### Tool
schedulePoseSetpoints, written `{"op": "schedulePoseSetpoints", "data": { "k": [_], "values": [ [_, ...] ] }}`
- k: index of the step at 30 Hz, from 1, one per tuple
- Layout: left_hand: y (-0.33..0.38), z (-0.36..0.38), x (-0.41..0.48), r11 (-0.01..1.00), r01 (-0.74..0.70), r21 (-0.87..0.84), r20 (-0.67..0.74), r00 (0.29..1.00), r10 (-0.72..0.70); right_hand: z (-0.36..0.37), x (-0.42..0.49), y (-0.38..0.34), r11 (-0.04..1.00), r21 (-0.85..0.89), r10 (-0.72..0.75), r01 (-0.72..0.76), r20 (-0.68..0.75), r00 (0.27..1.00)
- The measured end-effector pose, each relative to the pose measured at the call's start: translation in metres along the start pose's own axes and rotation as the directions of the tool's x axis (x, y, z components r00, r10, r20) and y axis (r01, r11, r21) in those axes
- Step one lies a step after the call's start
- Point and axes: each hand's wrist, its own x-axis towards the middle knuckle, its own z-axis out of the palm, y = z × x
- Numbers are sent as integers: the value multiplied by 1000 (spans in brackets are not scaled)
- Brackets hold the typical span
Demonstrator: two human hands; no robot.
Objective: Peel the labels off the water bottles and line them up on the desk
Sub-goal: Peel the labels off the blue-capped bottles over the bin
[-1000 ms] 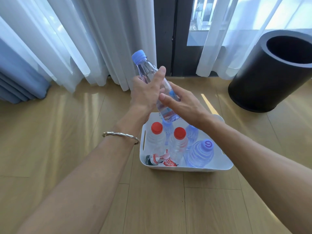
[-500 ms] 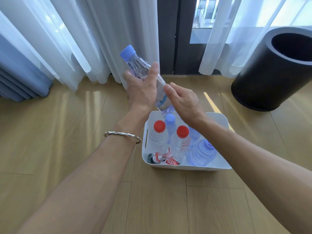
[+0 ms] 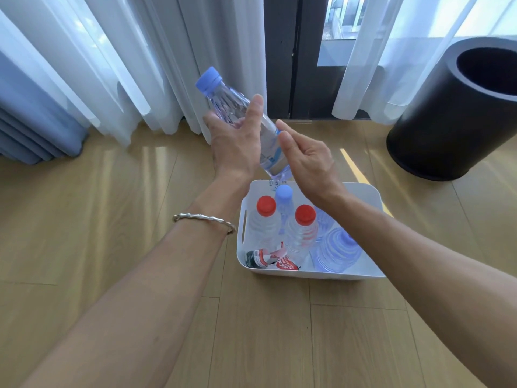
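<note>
My left hand grips a clear water bottle with a blue cap, tilted up to the left above a white bin. My right hand is at the bottle's lower right side, thumb and forefinger pinching the edge of its blue label. In the bin stand two red-capped bottles and a blue-capped one. Another blue-tinted bottle sits at the bin's right. Crumpled peeled labels lie in the bin's near left corner.
The bin sits on a wooden floor. A black round container stands at the right. White sheer curtains and a dark door frame are behind; a blue curtain hangs at the far left.
The bottle has been lifted and tilted further left. My right hand slid from lying across its lower body to its right side, fingertips now at the label's edge.
</note>
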Motion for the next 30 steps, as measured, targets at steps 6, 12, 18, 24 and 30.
{"op": "schedulePoseSetpoints", "data": {
  "k": [6, 12, 18, 24, 30],
  "values": [
    [0, 3, -1, 999, 35, -19, -34, 999, -36, -5, 3, -1, 937, -317, -194, 144, -132, 972],
    [-1, 5, -5, 1000, 8, -11, 30, 1000, -7, -22, 16, 3, 995, -81, 54, -65, -133, 990],
    [2, 1, -1, 996, 71, -44, 11, 997, -71, -27, 8, -1, 959, 183, 190, -218, 159, 969],
    [2, -1, -2, 994, 67, -83, -1, 998, -68, -17, 4, 5, 920, 134, 271, -369, 462, 844],
    [1, -4, -2, 995, 73, -69, -10, 997, -74, -15, -4, -2, 988, -35, 151, -150, 421, 895]
  ]
}}
